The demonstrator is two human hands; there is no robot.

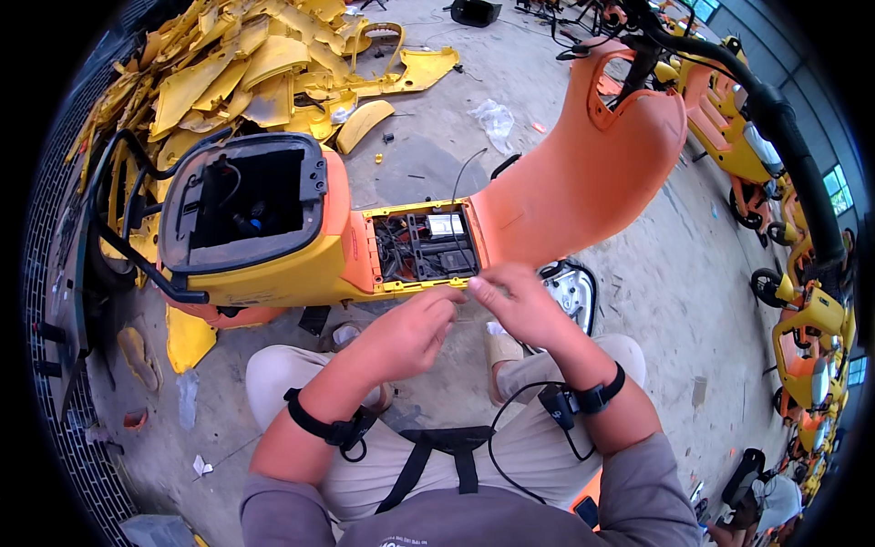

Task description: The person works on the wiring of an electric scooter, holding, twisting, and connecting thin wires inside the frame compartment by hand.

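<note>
The person sits with knees spread on either side of the work, seemingly so both arms can reach straight ahead; a black band [335,430] round the left forearm and a black wristband [597,397] on the right one sit clear of the fingers. The two hands come nearly together at the near edge of the scooter body: the left hand [421,326] has its fingers curled in narrow, and the right hand [512,305] has its thumb bent toward its fingers, but I can't tell whether either grips anything small. Just beyond them lies the open compartment [427,259] in the footboard of the scooter body [301,267], uncovered, which leaves its dark wiring and silver box [445,225] within reach. The body lies crosswise before the person, probably so that this middle stretch comes right under the hands, with the black-rimmed storage well [241,196] to the left and the orange front shield [583,173] rising to the right. Farther off, yellow panels [255,73] are heaped on the concrete floor [656,292], perhaps to be out of the way, and more scooters [807,351] line the right side.
</note>
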